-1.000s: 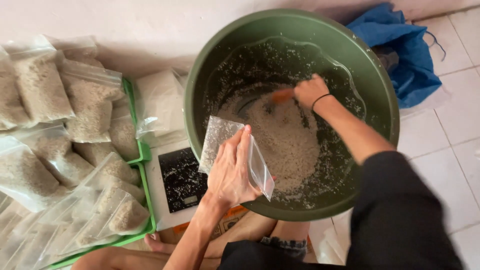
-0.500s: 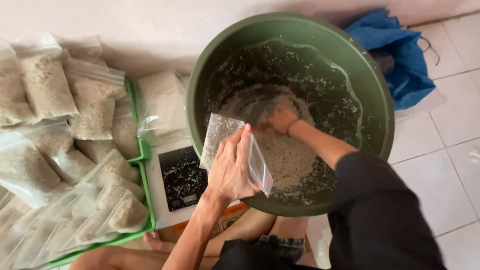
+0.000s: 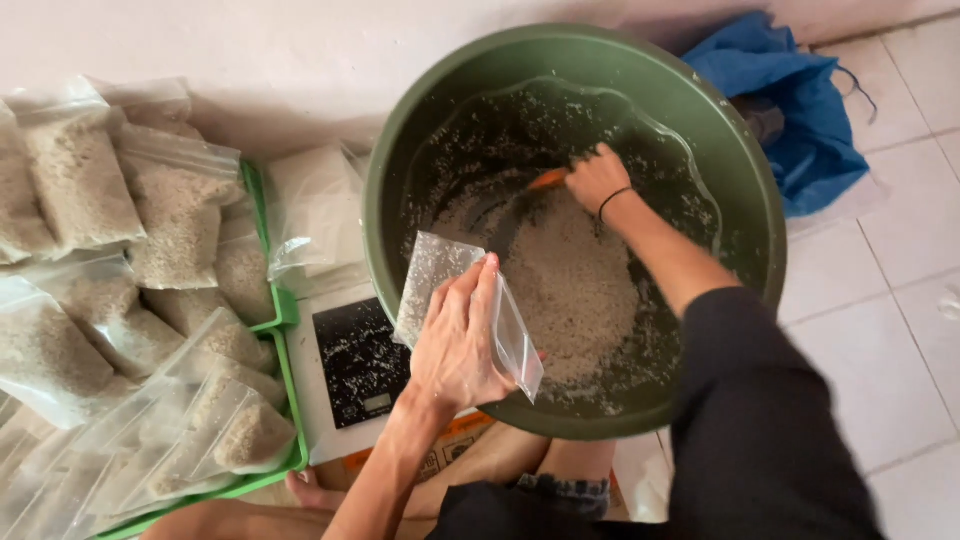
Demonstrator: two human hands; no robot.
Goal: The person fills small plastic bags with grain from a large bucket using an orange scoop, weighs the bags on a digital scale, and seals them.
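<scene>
A big green basin [image 3: 745,175] holds a heap of pale grain [image 3: 570,285]. My left hand [image 3: 460,345] grips a clear plastic bag [image 3: 432,270] over the basin's near-left rim, its mouth toward the grain. My right hand [image 3: 597,178], with a dark band on the wrist, is down inside the basin at the far side of the heap, closed on an orange scoop [image 3: 547,180] of which only a small part shows.
A white kitchen scale [image 3: 350,365] with a dark platform stands left of the basin. Several filled grain bags [image 3: 75,185] lie in a green tray [image 3: 285,320] at the left. A blue cloth bag [image 3: 800,110] sits at the upper right on white floor tiles [image 3: 900,330].
My right hand went from the far side of the basin toward the near middle of the grain, then back up and away. The left hand and bag stayed nearly still.
</scene>
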